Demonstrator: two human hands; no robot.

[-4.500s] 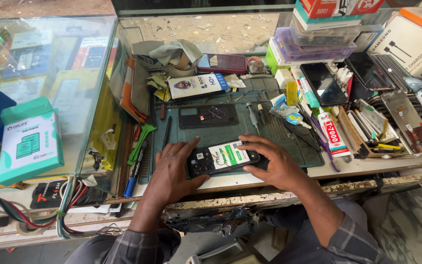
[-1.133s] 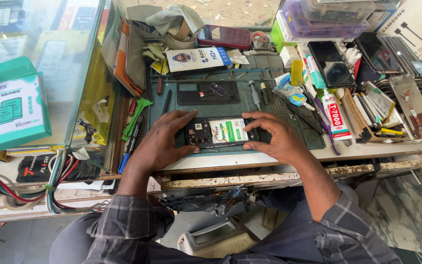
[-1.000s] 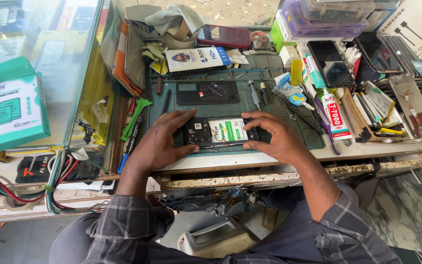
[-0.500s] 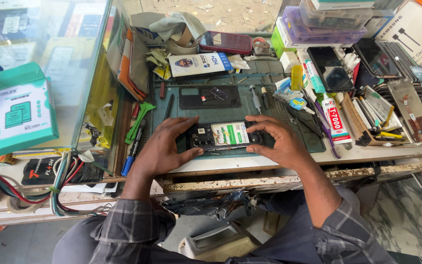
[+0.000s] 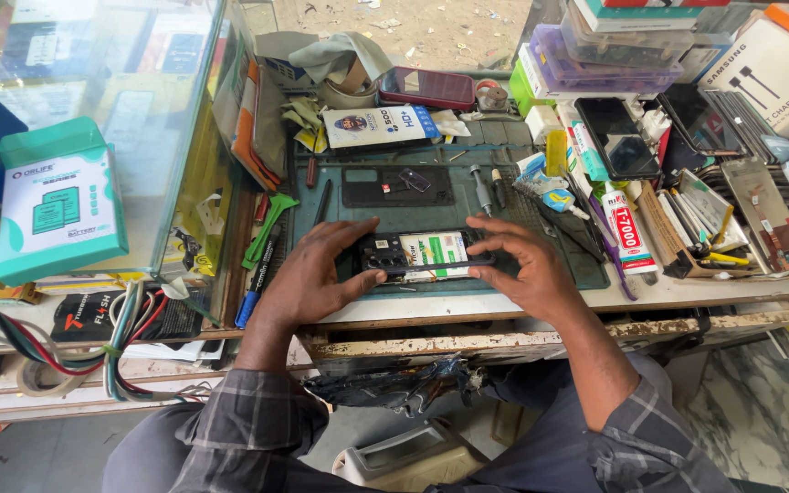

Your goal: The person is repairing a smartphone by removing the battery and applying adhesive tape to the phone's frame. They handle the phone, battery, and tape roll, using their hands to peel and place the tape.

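While the opened phone (image 5: 424, 254) lies back-up on the green work mat (image 5: 440, 215), take it as the marker for everything else. Far to its left, a teal-and-white box (image 5: 58, 212) leans on the glass case, and a bundle of cables (image 5: 93, 351) loops over the counter (image 5: 468, 306) edge below it. Closer in on the left, a green pry tool (image 5: 267, 228) and a blue pen (image 5: 253, 292) lie beside the mat. Now the left hand (image 5: 317, 274): fingers spread, thumb pressed to the phone's near left corner, holding it steady rather than clenched round it. The phone shows its battery and camera block, so I judge this to be the opening or prying stage. The right hand (image 5: 518, 265) arches over the phone's right end, fingertips touching the edge, nothing else in its grip. Behind the phone sits a dark back cover (image 5: 397, 185); to its right, a white glue tube (image 5: 627, 239) and a heap of spare screens. Any next move, I'd say, wants a firm brace and a thin tool at the seam. Open room is slim: a bare strip of mat ahead of the phone, and the counter's chipped edge just near of it.
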